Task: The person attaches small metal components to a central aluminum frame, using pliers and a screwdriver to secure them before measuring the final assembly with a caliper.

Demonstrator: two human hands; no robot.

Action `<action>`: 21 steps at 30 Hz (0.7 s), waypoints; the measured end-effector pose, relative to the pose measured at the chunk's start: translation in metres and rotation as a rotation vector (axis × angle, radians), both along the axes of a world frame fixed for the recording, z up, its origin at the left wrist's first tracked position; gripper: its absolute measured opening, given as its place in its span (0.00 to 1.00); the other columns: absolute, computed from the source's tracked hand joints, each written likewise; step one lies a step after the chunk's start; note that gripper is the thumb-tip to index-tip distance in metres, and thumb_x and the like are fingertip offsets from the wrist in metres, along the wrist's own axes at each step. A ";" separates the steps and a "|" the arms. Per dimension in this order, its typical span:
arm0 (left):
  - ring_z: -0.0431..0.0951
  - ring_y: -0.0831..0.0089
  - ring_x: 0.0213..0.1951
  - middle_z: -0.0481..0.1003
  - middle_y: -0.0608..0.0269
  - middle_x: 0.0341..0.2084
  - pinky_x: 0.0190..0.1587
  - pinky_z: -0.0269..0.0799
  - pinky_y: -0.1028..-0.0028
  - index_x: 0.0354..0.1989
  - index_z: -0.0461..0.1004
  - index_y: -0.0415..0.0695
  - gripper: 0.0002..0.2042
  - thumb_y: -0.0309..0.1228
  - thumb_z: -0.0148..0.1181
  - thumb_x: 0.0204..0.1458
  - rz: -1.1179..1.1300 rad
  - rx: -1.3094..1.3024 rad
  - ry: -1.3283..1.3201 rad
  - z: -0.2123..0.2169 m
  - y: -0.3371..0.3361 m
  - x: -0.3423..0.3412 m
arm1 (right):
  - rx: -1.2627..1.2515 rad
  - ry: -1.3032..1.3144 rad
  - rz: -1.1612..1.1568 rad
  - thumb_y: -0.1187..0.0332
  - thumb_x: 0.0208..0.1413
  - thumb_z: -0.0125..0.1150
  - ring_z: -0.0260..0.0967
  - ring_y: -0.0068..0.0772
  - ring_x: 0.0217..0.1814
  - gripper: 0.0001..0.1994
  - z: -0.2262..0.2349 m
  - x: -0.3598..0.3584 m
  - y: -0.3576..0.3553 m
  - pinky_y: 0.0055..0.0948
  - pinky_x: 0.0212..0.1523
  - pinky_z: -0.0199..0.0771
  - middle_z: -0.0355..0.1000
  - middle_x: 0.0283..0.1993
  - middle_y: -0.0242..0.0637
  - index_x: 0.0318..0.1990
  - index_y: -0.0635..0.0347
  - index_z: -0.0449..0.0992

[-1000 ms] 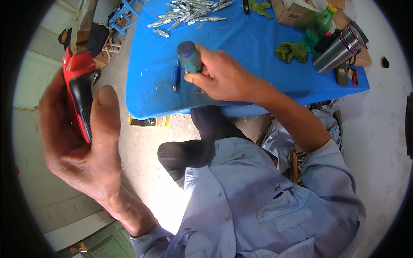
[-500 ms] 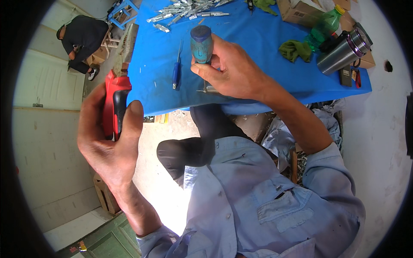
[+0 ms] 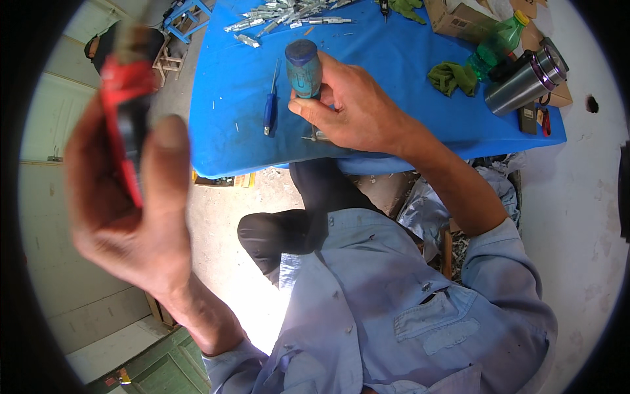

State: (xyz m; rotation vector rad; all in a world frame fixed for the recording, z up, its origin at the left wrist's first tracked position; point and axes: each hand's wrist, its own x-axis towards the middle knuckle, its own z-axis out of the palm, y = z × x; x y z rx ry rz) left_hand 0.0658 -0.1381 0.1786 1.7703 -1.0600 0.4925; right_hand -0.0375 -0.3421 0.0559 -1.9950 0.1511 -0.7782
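Probably a workshop: metal parts [image 3: 281, 17] lie heaped at the far left of the blue-covered counter [image 3: 387, 72], a slim screwdriver [image 3: 269, 113] nearer, a cardboard box [image 3: 453, 21] far right; the left hand [image 3: 134, 240] grips a red-and-black tool [image 3: 126, 105], the right hand [image 3: 354, 105] a thick blue-green tool handle [image 3: 303, 72].

Pale right-hand wall [image 3: 584, 197], brightly lit floor [image 3: 220, 243], blue-covered table [image 3: 394, 65], perhaps a green door [image 3: 167, 369].

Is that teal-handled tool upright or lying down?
Upright: the right hand holds the teal-handled tool with its dark end facing up at the camera.
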 end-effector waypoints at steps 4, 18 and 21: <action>0.77 0.81 0.39 0.80 0.66 0.40 0.40 0.72 0.81 0.59 0.78 0.37 0.22 0.28 0.71 0.56 -0.085 0.259 0.052 -0.011 -0.016 -0.002 | -0.007 -0.046 0.013 0.68 0.57 0.70 0.74 0.55 0.27 0.16 -0.003 0.002 0.000 0.44 0.27 0.69 0.70 0.24 0.49 0.39 0.65 0.66; 0.73 0.83 0.33 0.77 0.67 0.30 0.39 0.73 0.80 0.50 0.80 0.35 0.20 0.32 0.74 0.51 0.017 0.315 0.471 -0.089 0.000 0.047 | 0.491 -0.220 -0.107 0.72 0.65 0.67 0.84 0.32 0.44 0.11 0.004 -0.029 -0.024 0.27 0.41 0.83 0.79 0.44 0.38 0.50 0.62 0.73; 0.78 0.79 0.33 0.81 0.60 0.31 0.42 0.76 0.76 0.50 0.80 0.35 0.21 0.35 0.74 0.50 0.166 0.428 0.408 -0.140 0.014 0.070 | 0.586 -0.305 -0.163 0.72 0.64 0.68 0.83 0.29 0.42 0.10 -0.002 -0.043 -0.021 0.26 0.41 0.83 0.78 0.40 0.35 0.48 0.63 0.73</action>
